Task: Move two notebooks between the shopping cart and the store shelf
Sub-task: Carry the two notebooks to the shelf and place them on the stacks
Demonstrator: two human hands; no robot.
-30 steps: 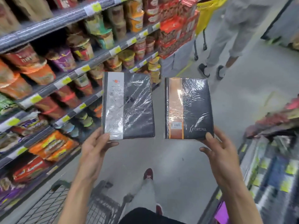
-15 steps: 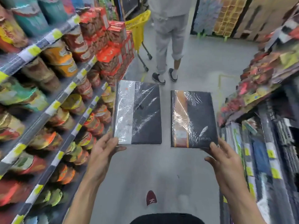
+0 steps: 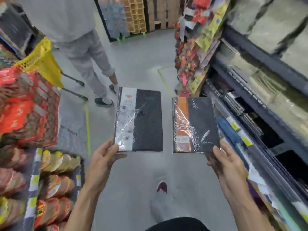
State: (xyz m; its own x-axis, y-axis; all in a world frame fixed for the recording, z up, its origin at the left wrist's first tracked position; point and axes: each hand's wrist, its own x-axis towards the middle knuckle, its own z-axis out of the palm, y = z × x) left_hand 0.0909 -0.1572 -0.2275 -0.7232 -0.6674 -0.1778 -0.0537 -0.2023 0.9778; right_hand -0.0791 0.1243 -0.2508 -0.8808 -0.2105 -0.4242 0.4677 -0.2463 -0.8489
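Head view, and down at the bottom edge a maroon shoe (image 3: 162, 187) is showing on the grey floor (image 3: 133, 197), with both bare forearms reaching up from either side of it. The left hand (image 3: 103, 157) is pinching the lower left corner of the silver-banded notebook (image 3: 141, 119), fingers curled round that corner. The right hand (image 3: 225, 161) is doing the same on the other side, thumb lying on the lower right corner of the orange-banded notebook (image 3: 196, 125) and the rest of the fingers going behind it. Both notebooks are being held upright, covers facing the camera, side by side but apart, shrink-wrap glinting, out over the aisle floor between the shelves. To the left, the snack shelf (image 3: 55, 180) is running past with blurred packets, and red packs (image 3: 25, 105) are stacking up further along. To the right, the store shelf (image 3: 260, 104) is sitting just beside the orange-banded notebook, with dark compartments behind its rails. Further up the aisle, another person (image 3: 83, 52) in pale grey is standing next to a yellow trolley basket (image 3: 41, 62).
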